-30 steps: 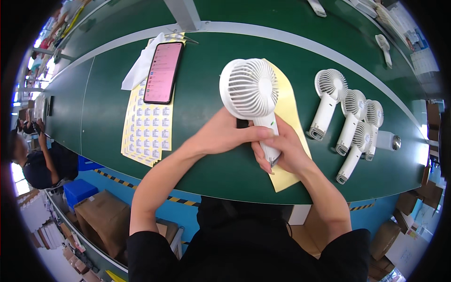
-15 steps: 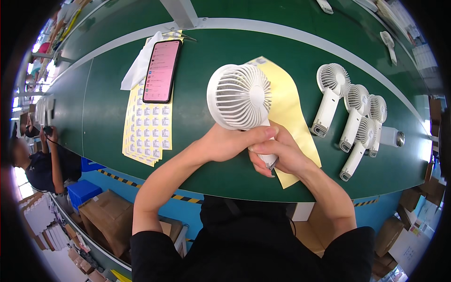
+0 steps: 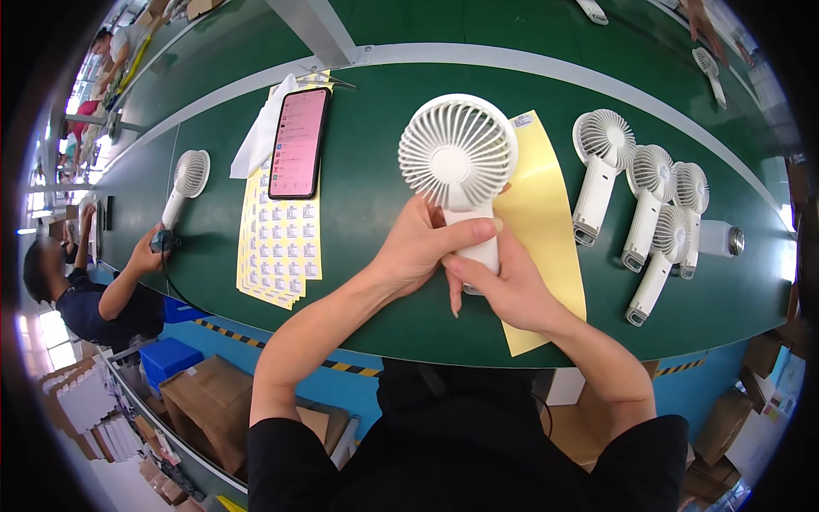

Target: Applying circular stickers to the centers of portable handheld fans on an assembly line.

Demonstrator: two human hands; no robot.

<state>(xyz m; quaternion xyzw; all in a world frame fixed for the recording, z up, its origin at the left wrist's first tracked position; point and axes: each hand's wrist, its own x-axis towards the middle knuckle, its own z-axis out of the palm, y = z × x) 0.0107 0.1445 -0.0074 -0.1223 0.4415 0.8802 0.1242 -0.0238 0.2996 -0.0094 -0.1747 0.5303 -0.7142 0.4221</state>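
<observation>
Black top [image 3: 490,456], short black sleeves [image 3: 292,465], bare forearms [image 3: 324,324], bare left hand [image 3: 416,246], bare right hand [image 3: 522,288]

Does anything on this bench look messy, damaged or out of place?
Slightly odd: a lit phone lies on the label sheets, covering part of them; their lower edges are unevenly fanned rather than squared. I see no spill, and the held white fan shows no damage.
</observation>
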